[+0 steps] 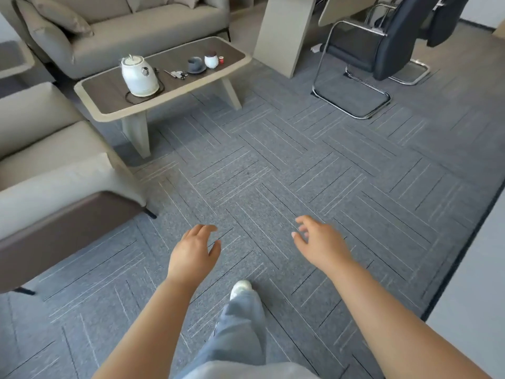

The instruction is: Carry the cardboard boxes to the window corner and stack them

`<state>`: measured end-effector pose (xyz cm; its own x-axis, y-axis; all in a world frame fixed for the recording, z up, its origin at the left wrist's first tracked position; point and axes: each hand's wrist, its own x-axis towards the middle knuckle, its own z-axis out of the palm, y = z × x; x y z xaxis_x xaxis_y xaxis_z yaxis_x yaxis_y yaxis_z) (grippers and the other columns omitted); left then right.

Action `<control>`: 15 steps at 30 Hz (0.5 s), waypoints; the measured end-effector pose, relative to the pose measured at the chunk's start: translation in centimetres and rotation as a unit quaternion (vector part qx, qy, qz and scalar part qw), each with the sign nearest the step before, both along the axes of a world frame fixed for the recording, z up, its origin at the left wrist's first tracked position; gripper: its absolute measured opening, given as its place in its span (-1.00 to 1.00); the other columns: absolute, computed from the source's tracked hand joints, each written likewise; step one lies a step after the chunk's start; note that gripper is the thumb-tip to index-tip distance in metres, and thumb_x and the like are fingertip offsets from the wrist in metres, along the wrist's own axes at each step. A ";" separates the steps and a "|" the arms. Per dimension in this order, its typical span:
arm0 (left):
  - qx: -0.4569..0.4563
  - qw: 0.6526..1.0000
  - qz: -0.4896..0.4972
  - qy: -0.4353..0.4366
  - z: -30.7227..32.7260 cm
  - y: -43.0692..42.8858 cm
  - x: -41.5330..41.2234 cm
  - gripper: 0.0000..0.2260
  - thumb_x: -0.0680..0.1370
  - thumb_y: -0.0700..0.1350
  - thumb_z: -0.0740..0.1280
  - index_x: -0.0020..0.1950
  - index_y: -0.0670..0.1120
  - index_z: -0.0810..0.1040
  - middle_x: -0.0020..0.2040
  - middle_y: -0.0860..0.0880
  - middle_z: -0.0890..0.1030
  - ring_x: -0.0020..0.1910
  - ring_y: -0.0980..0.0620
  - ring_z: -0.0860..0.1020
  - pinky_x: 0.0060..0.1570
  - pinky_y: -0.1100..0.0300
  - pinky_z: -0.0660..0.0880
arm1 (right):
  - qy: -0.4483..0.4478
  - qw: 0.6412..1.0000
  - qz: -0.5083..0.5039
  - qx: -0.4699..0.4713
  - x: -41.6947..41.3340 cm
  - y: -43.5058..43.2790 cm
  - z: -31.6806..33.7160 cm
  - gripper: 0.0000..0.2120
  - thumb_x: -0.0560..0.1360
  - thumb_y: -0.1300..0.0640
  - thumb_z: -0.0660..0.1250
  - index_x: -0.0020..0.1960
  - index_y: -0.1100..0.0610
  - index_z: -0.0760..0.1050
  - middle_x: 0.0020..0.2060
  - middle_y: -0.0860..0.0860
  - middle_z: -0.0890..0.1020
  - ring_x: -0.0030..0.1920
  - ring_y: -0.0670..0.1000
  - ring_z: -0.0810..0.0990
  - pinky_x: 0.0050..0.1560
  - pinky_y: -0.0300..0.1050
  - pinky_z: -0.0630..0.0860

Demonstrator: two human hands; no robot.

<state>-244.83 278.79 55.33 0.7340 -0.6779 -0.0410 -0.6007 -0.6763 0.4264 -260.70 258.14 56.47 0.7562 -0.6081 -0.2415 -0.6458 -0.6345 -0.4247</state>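
No cardboard box shows plainly in the head view; only a tan sliver at the far right edge might be one, and I cannot tell. My left hand and my right hand hang out in front of me over the grey carpet, both empty with loosely curled fingers. One leg in light jeans with a white shoe is stepped forward between my arms.
A low coffee table with a white kettle, cup and small jar stands ahead left. Beige sofas line the left side. A black chrome-framed chair and a desk panel sit ahead right. A white wall runs along the right.
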 end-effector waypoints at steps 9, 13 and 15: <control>0.013 0.996 -0.093 0.013 0.1 -15.7 14.9 -0.68 0.57 -0.04 0.23 0.31 -0.08 0.44 0.25 -0.02 0.51 0.22 -0.06 0.49 0.05 0.05 0.49 | 0.044 0.997 -0.063 -0.008 10.4 -11.8 -0.6 -0.62 0.57 -0.03 0.18 0.36 0.02 0.33 0.18 -0.06 0.57 0.07 -0.04 0.58 -0.01 -0.11 0.52; -0.017 0.989 -0.146 0.012 1.9 -25.1 18.4 -0.68 0.57 -0.06 0.24 0.31 -0.10 0.44 0.27 -0.03 0.50 0.20 -0.05 0.49 0.04 0.08 0.49 | 0.054 0.988 -0.140 0.022 10.7 -17.0 -0.7 -0.62 0.56 -0.03 0.19 0.35 0.01 0.35 0.16 -0.04 0.59 0.12 -0.03 0.58 0.03 -0.10 0.52; -0.025 0.985 -0.172 0.016 2.5 -29.8 19.6 -0.68 0.57 -0.06 0.24 0.31 -0.10 0.44 0.27 -0.02 0.49 0.17 -0.05 0.51 0.01 0.09 0.50 | 0.055 0.983 -0.173 0.028 10.9 -19.9 -0.9 -0.63 0.56 -0.03 0.20 0.34 0.02 0.36 0.16 -0.03 0.59 0.13 -0.02 0.58 0.04 -0.11 0.51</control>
